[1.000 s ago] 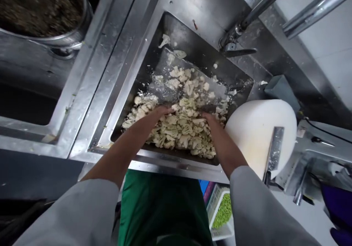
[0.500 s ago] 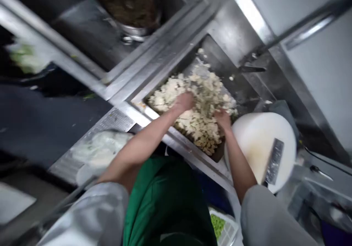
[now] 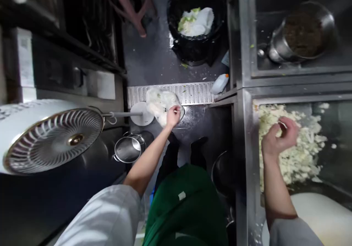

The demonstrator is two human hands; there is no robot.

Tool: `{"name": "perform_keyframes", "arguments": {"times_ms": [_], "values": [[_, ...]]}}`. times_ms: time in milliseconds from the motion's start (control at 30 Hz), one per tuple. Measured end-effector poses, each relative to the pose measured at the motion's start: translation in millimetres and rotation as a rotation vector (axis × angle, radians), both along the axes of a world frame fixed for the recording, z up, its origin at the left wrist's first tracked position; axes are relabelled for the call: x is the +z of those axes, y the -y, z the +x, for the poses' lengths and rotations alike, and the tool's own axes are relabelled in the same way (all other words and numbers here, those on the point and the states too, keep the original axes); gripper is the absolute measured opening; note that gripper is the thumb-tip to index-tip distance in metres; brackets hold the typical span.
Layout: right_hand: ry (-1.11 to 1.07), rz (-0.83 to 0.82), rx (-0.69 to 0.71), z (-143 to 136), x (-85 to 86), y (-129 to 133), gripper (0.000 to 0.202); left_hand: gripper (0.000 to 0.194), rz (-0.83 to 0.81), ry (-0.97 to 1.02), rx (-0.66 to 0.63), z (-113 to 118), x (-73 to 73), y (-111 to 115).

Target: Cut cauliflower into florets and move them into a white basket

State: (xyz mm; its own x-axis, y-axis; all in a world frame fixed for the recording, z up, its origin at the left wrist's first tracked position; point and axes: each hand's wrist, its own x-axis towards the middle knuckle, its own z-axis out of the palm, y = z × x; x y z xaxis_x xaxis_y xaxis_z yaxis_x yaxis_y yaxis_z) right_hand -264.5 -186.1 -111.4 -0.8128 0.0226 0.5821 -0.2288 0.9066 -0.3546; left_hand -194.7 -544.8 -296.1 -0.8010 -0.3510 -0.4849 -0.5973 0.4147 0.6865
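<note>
Shifted since the earlier frame: left hand (image 3: 173, 116), out of the cauliflower (image 3: 298, 161) and across to the plastic bag (image 3: 162, 100); right hand (image 3: 283, 137), raised out of the pieces; view, swung toward the floor. By judgement, two-handed handling of the pieces is interrupted, with reach now divided between sink and bag.

Sink (image 3: 249, 158): metal, at the person's right; cauliflower heaped inside, cut small.
Fan (image 3: 52, 143): white, far left.
Bin (image 3: 189, 49): black-lined, scraps and white wrapping within.
Board (image 3: 321, 216): round, white, below the cauliflower in view.
Bag: pale, beside the floor grate (image 3: 196, 93); contents unclear.
Bottle (image 3: 220, 83): white, orange cap.
Right hand: above the cauliflower, fingers loosely curled, thumb apart, nothing held.
Left hand: over the bag's edge, fingertips drawn together; whether it grips plastic cannot be told.
</note>
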Motion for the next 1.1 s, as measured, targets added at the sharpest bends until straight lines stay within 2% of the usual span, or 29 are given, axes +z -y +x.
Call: {"name": "perform_keyframes", "arguments": {"times_ms": [100,167,233,367,433,500,600,667,700,767,833,900,967,1033,1100], "values": [[0.154,0.032,0.188,-22.1,-34.2,102.2,0.035,0.038,0.017,0.372,-0.046,58.5,-56.9,67.6],[0.379,0.097,0.314,-28.7,-71.9,167.6,0.037,0.033,0.056,0.463,-0.044,90.5,-88.2,92.9],[0.645,0.223,0.43,-29.7,-118.8,227.1,0.038,0.03,0.096,0.505,-0.041,112.9,-116.5,108.2],[1.171,0.633,0.57,-23.9,-224.5,318.6,0.043,0.031,0.151,0.55,-0.069,128.9,-171.8,124.9],[1.359,0.823,0.618,-21.4,-276.5,349.2,0.042,0.034,0.165,0.555,-0.082,124.3,-200.1,129.4],[1.461,0.928,0.659,-21.2,-326.5,371.8,0.04,0.045,0.159,0.563,-0.077,111.4,-229.4,131.1],[1.468,0.955,0.715,-26.7,-400.4,397.6,0.043,0.062,0.06,0.508,-0.002,78.1,-278.6,127.4],[1.398,0.965,0.817,-33.7,-449.7,409.9,0.046,0.064,-0.025,0.434,0.0,51.9,-316.0,121.0],[1.362,0.963,0.891,-37.8,-473.6,413.5,0.047,0.064,-0.055,0.401,-0.039,40.0,-335.7,117.0],[1.331,0.95,1.045,-46.4,-516.6,412.5,0.05,0.064,-0.067,0.351,-0.203,22.9,-374.5,109.2],[1.403,0.982,1.092,-54.5,-547.8,399.3,0.053,0.062,-0.039,0.302,-0.39,18.7,-408.5,103.4],[1.517,1.128,0.996,-62.2,-563.1,377.0,0.044,0.058,-0.004,0.271,-0.526,27.5,-432.8,101.2],[1.591,1.283,0.866,-69.7,-563.8,354.1,0.03,0.058,0.018,0.241,-0.628,45.0,-444.8,102.1],[1.607,1.358,0.83,-76.4,-556.5,339.2,0.026,0.058,0.038,0.185,-0.732,65.1,-444.5,104.8],[1.617,1.379,0.852,-81.0,-549.5,336.5,0.023,0.059,0.06,0.113,-0.82,84.0,-436.0,107.4]]}}
